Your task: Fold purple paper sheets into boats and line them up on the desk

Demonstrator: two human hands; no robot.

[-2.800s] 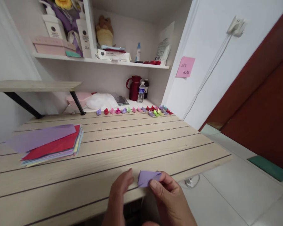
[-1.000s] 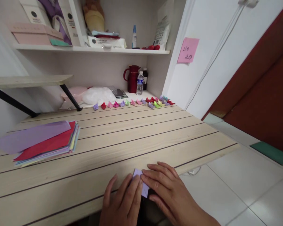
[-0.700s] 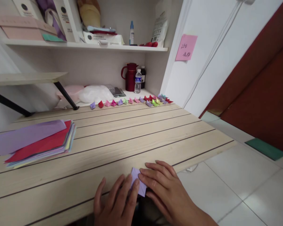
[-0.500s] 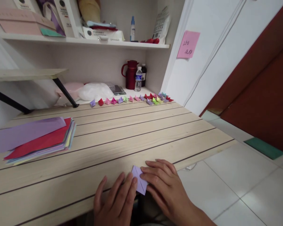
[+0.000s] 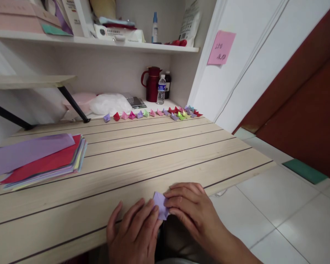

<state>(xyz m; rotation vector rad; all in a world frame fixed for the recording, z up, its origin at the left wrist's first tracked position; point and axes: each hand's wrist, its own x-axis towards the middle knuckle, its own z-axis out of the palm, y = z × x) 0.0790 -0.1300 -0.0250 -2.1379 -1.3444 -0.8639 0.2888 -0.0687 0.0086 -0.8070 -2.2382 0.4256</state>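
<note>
A small piece of folded purple paper [image 5: 160, 206] lies at the table's front edge, between my two hands. My left hand [image 5: 136, 229] presses on its left side with the fingertips, thumb side hidden beneath. From the right, my right hand [image 5: 191, 207] pinches the paper's right edge and lower corner between thumb and fingers. The paper's lower part is folded up, and its top corner points away from me.
A stack of coloured paper [image 5: 55, 156] lies on the left of the slatted table [image 5: 143, 150]. Several small folded paper pieces [image 5: 140, 114] line the back edge. Behind them stand a red jug [image 5: 153, 86] and a water bottle [image 5: 161, 90]. A raised stand [image 5: 30, 81] is at left.
The paper's lower corner, pointed before, is now folded upward, making the piece shorter. My right thumb has come up to the paper's lower right edge. The view has shifted slightly.
</note>
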